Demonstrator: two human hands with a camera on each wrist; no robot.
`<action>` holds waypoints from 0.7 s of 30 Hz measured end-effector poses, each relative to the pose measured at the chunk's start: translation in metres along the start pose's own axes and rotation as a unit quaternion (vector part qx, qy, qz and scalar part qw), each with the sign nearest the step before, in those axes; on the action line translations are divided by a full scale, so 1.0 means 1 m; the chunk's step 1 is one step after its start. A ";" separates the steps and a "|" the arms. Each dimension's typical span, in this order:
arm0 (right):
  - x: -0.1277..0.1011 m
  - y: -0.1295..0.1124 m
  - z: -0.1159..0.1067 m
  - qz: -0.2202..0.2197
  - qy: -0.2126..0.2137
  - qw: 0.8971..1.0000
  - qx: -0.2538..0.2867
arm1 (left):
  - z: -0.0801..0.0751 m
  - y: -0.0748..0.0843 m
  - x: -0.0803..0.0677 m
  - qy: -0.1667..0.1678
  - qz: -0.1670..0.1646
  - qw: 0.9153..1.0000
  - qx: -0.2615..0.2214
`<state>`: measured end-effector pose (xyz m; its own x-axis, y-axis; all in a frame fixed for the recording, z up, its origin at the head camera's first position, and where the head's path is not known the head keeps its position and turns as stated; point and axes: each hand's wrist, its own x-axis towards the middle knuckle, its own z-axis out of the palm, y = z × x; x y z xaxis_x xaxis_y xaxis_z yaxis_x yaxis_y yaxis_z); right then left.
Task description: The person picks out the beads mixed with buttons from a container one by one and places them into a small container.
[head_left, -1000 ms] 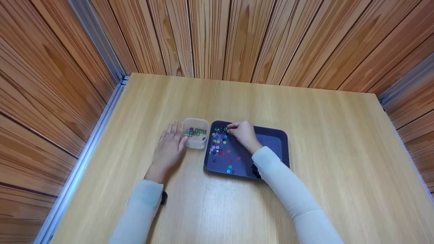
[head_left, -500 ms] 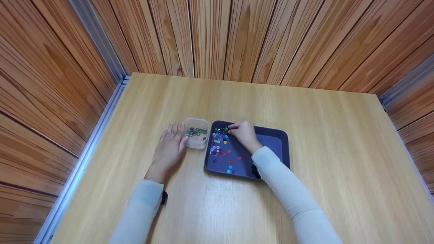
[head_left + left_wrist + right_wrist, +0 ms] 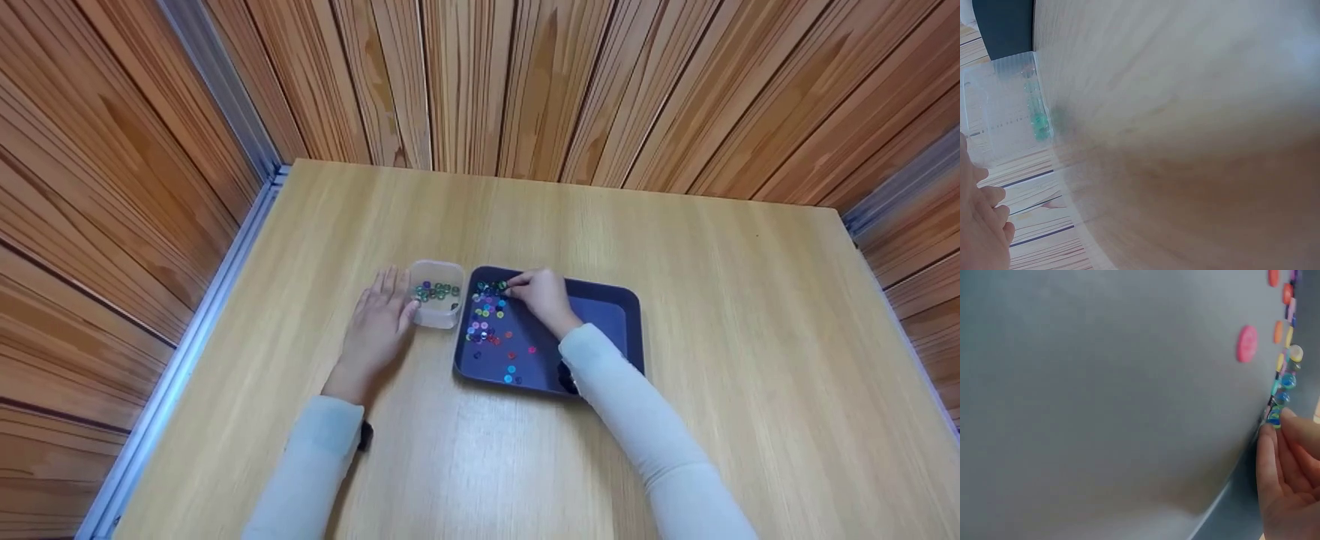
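Left hand rests beside clear tub; right hand pinches beads in tray.

The person wore a long-sleeved top in a very pale, almost white colour with a light blue-grey tone, and both sleeves reached to the wrists. The cloth looked soft and a little wrinkled. A small dark device sat at each wrist, and both the left hand and the right hand were bare.
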<state>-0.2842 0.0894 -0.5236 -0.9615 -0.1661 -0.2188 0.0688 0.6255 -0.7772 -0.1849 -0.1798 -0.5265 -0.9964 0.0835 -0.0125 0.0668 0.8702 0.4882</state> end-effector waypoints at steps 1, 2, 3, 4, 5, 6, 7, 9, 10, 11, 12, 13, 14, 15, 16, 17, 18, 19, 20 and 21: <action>-0.001 0.000 -0.002 0.012 -0.010 0.999 0.034 | 0.000 0.000 0.000 0.001 0.002 1.000 0.000; -0.001 0.000 -0.004 0.026 -0.020 0.997 0.073 | 0.000 0.000 0.000 0.002 0.002 1.000 -0.001; -0.002 -0.001 -0.006 0.042 -0.029 0.992 0.118 | 0.000 0.000 0.000 0.004 0.003 1.000 -0.002; -0.003 -0.002 -0.007 0.062 -0.039 0.983 0.165 | 0.000 0.000 0.000 0.004 0.003 1.000 -0.003; -0.003 -0.002 -0.009 0.079 -0.049 0.972 0.217 | 0.000 0.000 0.000 0.003 0.004 1.000 -0.002; -0.004 -0.003 -0.010 0.094 -0.056 0.959 0.263 | 0.000 0.000 0.000 0.002 0.003 1.000 -0.002; -0.004 -0.004 -0.010 0.107 -0.063 0.944 0.305 | 0.000 0.000 -0.001 0.001 0.002 1.000 -0.001; -0.004 -0.007 -0.010 0.124 -0.076 0.918 0.370 | -0.001 0.000 -0.001 -0.002 0.001 1.000 0.001; -0.004 -0.008 -0.010 0.131 -0.082 0.905 0.395 | -0.001 0.000 -0.001 -0.004 0.000 1.000 0.002; -0.004 -0.010 -0.009 0.137 -0.087 0.893 0.419 | -0.001 0.000 -0.001 -0.005 -0.001 1.000 0.001; -0.004 -0.012 -0.009 0.142 -0.093 0.884 0.435 | -0.001 -0.001 -0.001 -0.006 -0.004 1.000 0.000; -0.003 -0.014 -0.008 0.147 -0.097 0.876 0.448 | -0.001 -0.001 -0.001 -0.007 -0.004 1.000 0.000; -0.004 -0.016 -0.008 0.154 -0.100 0.870 0.459 | -0.001 -0.001 -0.001 -0.007 -0.003 1.000 0.000; -0.004 -0.019 -0.007 0.159 -0.102 0.863 0.468 | -0.001 -0.001 -0.001 -0.007 -0.004 1.000 -0.002; -0.004 -0.021 -0.006 0.159 -0.104 0.859 0.475 | 0.000 -0.001 -0.001 -0.003 -0.001 1.000 -0.003; -0.005 -0.024 -0.005 0.158 -0.105 0.855 0.482 | 0.000 0.000 -0.001 0.000 0.001 1.000 -0.002; -0.005 -0.028 -0.005 0.155 -0.106 0.854 0.486 | 0.001 0.000 0.000 0.002 0.003 1.000 -0.002; -0.005 -0.031 -0.003 0.150 -0.107 0.853 0.488 | 0.001 0.000 0.000 0.005 0.004 1.000 0.000; -0.007 -0.035 -0.003 0.145 -0.107 0.853 0.489 | 0.001 0.000 0.000 0.006 0.005 1.000 -0.001; -0.007 -0.039 -0.001 0.139 -0.108 0.856 0.487 | 0.002 0.000 0.000 0.005 0.004 1.000 0.000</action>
<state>-0.2800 0.0675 -0.4910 -0.8080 -0.3162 -0.4971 0.5765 -0.2504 -0.7778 -0.1851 -0.1792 -0.5280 -0.9964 0.0848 0.0006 0.0743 0.8693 0.4887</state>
